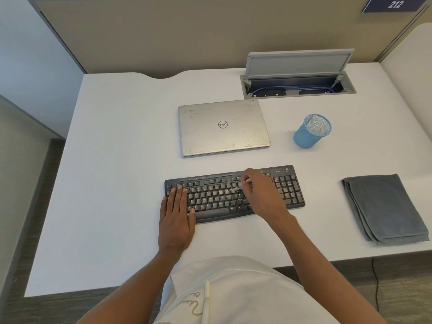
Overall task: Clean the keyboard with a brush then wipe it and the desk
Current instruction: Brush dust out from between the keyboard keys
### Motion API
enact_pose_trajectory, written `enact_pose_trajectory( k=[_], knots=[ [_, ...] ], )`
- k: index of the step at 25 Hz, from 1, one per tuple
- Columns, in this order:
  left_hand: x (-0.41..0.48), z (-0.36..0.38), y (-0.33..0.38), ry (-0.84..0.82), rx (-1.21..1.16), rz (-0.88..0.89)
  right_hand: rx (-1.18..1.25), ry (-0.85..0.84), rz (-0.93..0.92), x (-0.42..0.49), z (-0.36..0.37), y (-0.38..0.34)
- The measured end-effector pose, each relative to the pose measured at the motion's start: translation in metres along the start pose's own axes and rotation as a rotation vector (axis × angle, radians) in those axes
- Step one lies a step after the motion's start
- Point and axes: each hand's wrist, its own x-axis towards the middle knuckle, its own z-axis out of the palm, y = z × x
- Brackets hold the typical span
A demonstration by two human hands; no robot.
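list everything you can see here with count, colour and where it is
keyboard: 1, black, dusty, front centre of the desk
brush: 1, pale, small, tip on the keys right of the keyboard's middle
laptop: 1, silver, closed, behind the keyboard
pen cup: 1, blue mesh, right of the laptop
cloth: 1, grey, folded, right end of the desk
cable box: 1, grey, lid up, set into the desk's back right
cable: 1, blue, inside the cable box
sign: 1, dark blue, reads 212, top right on the partition
desk: 1, white, under everything
left hand: 1, flat on the keyboard's left end
right hand: 1, pinches the brush over the keys
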Motion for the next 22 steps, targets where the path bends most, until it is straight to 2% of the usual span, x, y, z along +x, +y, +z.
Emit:
enact_pose_trajectory(
  k=[5,7,10,13,16,22],
  knots=[
    [0.000,0.001,-0.001,-0.010,0.003,-0.003,-0.076,0.089,0.172,0.006,-0.016,0.023],
    [0.000,0.001,-0.001,-0.009,0.003,-0.003,0.002,0.135,0.194,0.007,-0.025,0.022],
    [0.000,0.001,-0.001,-0.002,-0.005,-0.001,0.126,0.140,0.089,0.011,-0.025,0.009],
    [0.000,0.001,-0.001,0.001,-0.008,-0.002,0.161,0.027,0.009,0.018,-0.010,-0.002],
    [0.000,0.001,-0.001,-0.001,-0.005,0.000,0.088,-0.037,0.050,0.022,-0.001,-0.002],
    [0.000,0.001,-0.001,0.002,-0.007,0.001,-0.039,0.077,0.201,0.035,-0.025,0.020]
  ],
)
